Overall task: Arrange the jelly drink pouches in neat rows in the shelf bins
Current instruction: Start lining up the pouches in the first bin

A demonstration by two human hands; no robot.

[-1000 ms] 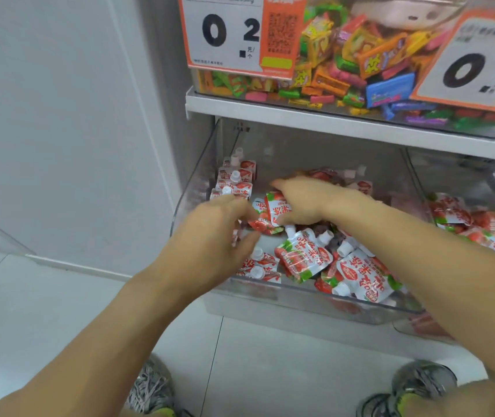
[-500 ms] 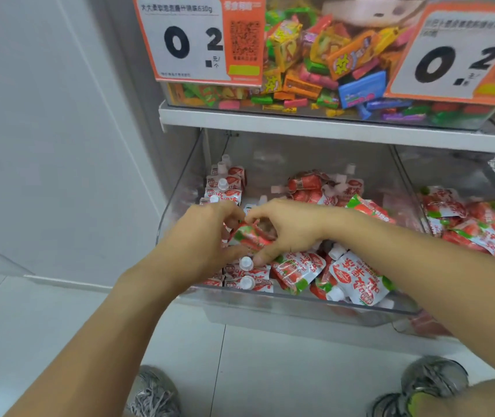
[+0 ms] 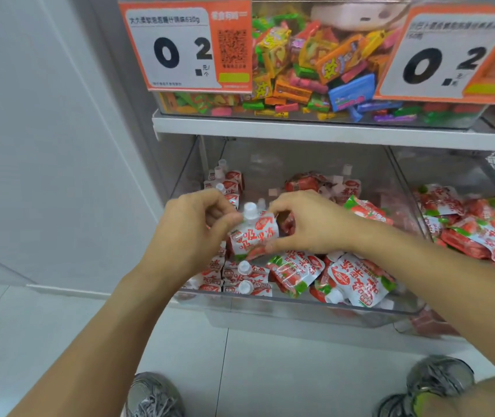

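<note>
A white and red jelly drink pouch (image 3: 253, 234) with a white cap stands upright between both hands above the clear shelf bin (image 3: 300, 303). My left hand (image 3: 192, 233) pinches its left side near the cap. My right hand (image 3: 309, 224) pinches its right edge, thumb under the lower corner. Along the bin's left side several pouches stand in a row (image 3: 241, 278), caps up. On the bin's right half more pouches (image 3: 351, 281) lie in a loose heap.
A second clear bin (image 3: 466, 224) to the right holds jumbled pouches. The shelf above carries a bin of mixed candy (image 3: 309, 70) with two orange price tags (image 3: 186, 46). A white wall is at left. Grey shoes (image 3: 156, 395) stand on the tiled floor below.
Both hands have lifted one pouch out of the heap and turned it upright, cap up, printed face toward me. The view has shifted slightly left and closer.
</note>
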